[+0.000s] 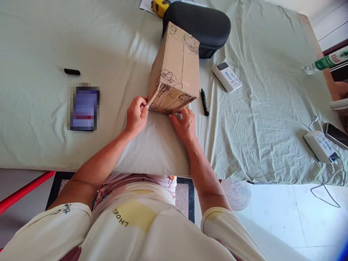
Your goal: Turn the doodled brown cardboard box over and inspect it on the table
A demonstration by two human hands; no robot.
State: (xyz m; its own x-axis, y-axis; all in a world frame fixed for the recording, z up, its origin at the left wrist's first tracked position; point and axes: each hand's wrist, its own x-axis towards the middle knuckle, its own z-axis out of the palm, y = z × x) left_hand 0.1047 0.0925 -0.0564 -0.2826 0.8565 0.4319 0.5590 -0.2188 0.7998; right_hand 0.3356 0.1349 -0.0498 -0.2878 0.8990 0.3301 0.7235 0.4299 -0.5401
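Observation:
A brown cardboard box (176,69) with black scribbled loops on its faces stands tilted in front of me on the cloth. My left hand (136,114) is closed in a pinch at the box's near left bottom corner. At the near bottom edge, further right, my right hand (185,123) has thumb and fingers closed against the box. A small pale bit shows between the right fingers; I cannot tell what it is. Just right of the box lies a black marker (204,102).
Behind the box sits a black hard case (198,25) beside a yellow tool (161,7). A white power bank (227,77) lies to the right, another (320,146) by a phone (336,135). Leftward are a blurred-out phone (84,108), a small black piece (72,71). A bottle (326,61) lies far right.

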